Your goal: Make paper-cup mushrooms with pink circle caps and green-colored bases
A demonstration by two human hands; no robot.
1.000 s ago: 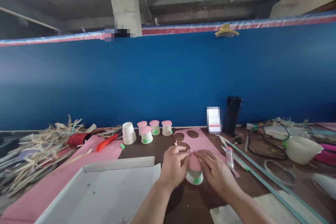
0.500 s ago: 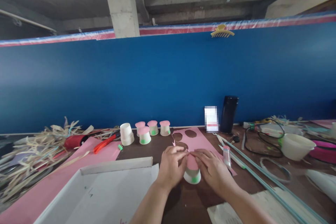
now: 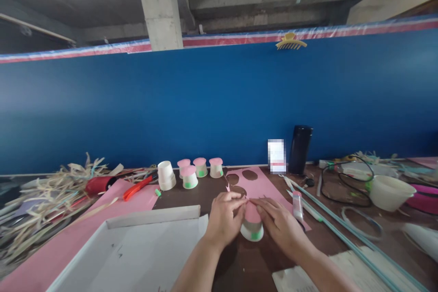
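Note:
In front of me an upside-down white paper cup [image 3: 252,233] with a green patch stands on the dark table. On its top sits a pink paper circle [image 3: 253,213]. My left hand [image 3: 226,219] has its bent fingers and thumb closed at the circle's left and far edge. From the other side my right hand [image 3: 279,224] grips the right edge, and the fingertips of both hands nearly meet. Behind them lies a pink paper sheet [image 3: 265,185] with round holes cut out. Further back left, several cups [image 3: 189,182] carry pink tops like this one.
Plain stacked cups [image 3: 166,176] stand left of the pink-topped ones. A white tray [image 3: 150,213] lies at left, near red-handled scissors or cutter [image 3: 137,188] and paper strips [image 3: 30,212]. At right are a glue stick [image 3: 297,205], pale blue rods [image 3: 342,232], a black bottle [image 3: 300,150] and a white bowl [image 3: 390,194].
The view has shifted very slightly. Both hands keep their hold on the pink circle over the cup, with no clear movement.

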